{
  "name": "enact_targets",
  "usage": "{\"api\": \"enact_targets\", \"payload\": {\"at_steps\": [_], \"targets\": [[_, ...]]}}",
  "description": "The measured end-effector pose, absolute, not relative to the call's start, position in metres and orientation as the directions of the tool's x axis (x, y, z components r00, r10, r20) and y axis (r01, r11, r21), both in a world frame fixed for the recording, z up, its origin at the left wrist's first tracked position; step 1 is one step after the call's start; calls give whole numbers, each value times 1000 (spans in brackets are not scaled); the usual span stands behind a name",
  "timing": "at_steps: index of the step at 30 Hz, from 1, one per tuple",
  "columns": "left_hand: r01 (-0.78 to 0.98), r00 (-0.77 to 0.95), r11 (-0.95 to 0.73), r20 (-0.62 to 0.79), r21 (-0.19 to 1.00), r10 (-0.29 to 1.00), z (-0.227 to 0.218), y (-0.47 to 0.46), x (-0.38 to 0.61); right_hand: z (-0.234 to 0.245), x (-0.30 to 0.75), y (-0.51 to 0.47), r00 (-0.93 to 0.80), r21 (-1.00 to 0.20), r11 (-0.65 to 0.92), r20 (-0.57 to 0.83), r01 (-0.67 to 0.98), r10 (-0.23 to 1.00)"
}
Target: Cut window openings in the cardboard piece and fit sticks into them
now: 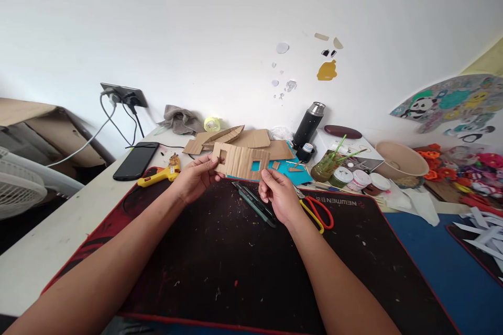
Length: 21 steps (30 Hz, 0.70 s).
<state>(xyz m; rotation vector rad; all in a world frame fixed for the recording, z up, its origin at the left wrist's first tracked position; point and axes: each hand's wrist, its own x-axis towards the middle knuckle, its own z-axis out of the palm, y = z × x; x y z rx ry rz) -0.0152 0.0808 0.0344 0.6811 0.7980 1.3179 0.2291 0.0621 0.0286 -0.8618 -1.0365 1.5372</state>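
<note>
From where I'm standing, the person's L hand is pinching the left end of a brown corrugated cardboard strip, thumb in front, fingers behind; the R hand is nipping its lower right corner btwn thumb & forefinger. Both grips are narrow, w/ just the card in them. The strip is hovering by the far edge of a black, red-edged desk mat, approx. mid-width.

Progress: 2 squarish openings are showing thru the card, 1 near each end, so that cutting's looking done IMO, tho the L hand's partly covering one. Small brown cardboard offcuts are lying past the mat on a bright blue sheet. Not done: the strip isn't joined to anything, & larger brown cardboard pieces are lying loose beyond the mat.

Tools are lying unheld: dark green utility knife near the mat's far edge, red-and-yellow-handled scissors on its right side, yellow glue gun at its far left corner.
</note>
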Motion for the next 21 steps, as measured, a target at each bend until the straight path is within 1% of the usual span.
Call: {"api": "enact_targets", "payload": {"at_steps": [7, 12, 17, 21], "targets": [[-562, 46, 125, -120, 818, 992, 33, 82, -17, 29, 228, 60, -182, -941, -122, -66, -317, 981], [-564, 63, 140, -127, 814, 990, 33, 81, -16, 28, 227, 61, -171, -943, -110, -58, -315, 984], [-578, 70, 145, -128, 803, 989, 33, 81, -17, 28, 228, 60, -197, -939, -111, -47, -326, 979], [-597, 67, 149, -136, 789, 988, 35, 81, -18, 30, 227, 60, -177, -933, -115, -56, -342, 983]]}}
